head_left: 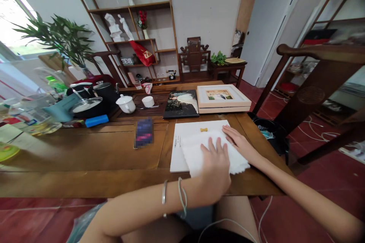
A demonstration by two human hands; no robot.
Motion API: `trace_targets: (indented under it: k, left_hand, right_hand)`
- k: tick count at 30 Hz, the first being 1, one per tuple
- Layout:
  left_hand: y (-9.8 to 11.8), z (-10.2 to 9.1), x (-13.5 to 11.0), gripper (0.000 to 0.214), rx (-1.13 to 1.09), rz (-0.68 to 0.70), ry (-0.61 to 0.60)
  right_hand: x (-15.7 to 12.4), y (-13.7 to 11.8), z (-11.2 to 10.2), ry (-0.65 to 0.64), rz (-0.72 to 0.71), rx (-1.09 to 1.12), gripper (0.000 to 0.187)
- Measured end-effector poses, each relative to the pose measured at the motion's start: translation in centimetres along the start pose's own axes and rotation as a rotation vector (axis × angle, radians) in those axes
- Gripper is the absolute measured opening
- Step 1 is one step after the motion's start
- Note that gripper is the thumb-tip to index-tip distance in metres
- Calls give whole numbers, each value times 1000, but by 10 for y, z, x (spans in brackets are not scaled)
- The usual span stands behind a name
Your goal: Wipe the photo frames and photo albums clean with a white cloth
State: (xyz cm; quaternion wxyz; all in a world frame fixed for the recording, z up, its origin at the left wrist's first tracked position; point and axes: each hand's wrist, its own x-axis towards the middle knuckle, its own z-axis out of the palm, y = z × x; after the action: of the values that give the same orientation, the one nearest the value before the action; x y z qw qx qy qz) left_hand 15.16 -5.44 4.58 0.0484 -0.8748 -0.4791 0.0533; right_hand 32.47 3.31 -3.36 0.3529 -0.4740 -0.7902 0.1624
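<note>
The wooden tabletop (114,167) supports a white backing panel (178,159), laid flat, likely for steadiness. A white scalloped cloth (191,152) partly covers it, under the left hand (215,163), fingers open and spread. The right hand (241,144), fingers extended, seemingly steadies the panel's right edge.

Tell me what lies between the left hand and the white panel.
In the head view, a white cloth lies between the left hand and the white panel.
</note>
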Motion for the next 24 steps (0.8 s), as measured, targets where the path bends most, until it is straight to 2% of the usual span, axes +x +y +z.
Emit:
trace_targets:
  k: [2, 5, 8, 11, 15, 18, 21, 24]
  left_hand:
    - [-22, -1, 16, 73, 0, -8, -39]
    - [-55, -3, 34, 73, -10, 41, -24]
    - [-71, -4, 36, 72, -42, 129, -18]
    - [-61, -4, 15, 73, -74, 138, -47]
    - [-32, -3, -35, 75, -126, 185, -15]
    - [-23, 1, -64, 79, -188, 261, 21]
    - [-32, 5, -69, 83, -262, 301, 47]
    - [-51, 5, -49, 84, -286, 262, 17]
  right_hand:
    - [-1, 1, 0, -19, -29, 15, 45]
    - [-2, 1, 0, -18, -40, 1, 50]
    - [-1, -1, 3, 6, -19, -26, 46]
    - [0, -3, 4, 27, -2, -41, 43]
    - [0, -5, 3, 13, 5, -56, 44]
    - [0, -6, 2, 9, 10, -64, 44]
    - [0, -6, 3, 20, 8, -73, 44]
    - [0, -4, 3, 19, -1, -77, 44]
